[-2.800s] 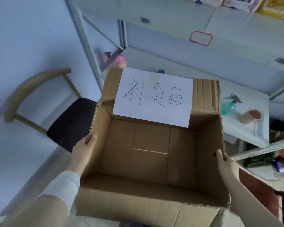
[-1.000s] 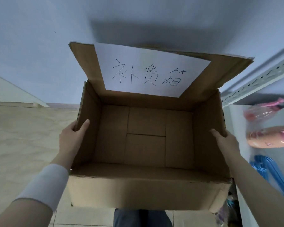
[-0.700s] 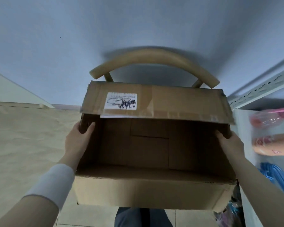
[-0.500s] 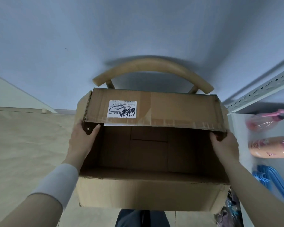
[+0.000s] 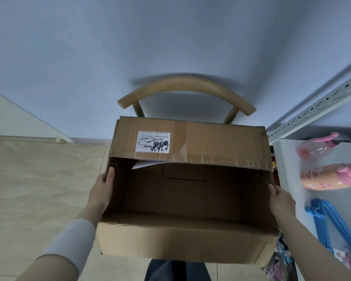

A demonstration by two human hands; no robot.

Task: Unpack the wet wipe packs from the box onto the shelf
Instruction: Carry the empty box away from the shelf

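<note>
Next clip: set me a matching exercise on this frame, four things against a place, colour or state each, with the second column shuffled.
Things:
1. cardboard box
2. chair
3. hangers
4. label

Descriptions:
A. blue, lying on the shelf
B. white, stuck on the folded far flap
C. gripped at its side walls by the left hand and right hand
D. wooden, its curved backrest showing behind the box

Pairs: 1-C, 2-D, 3-A, 4-B.
</note>
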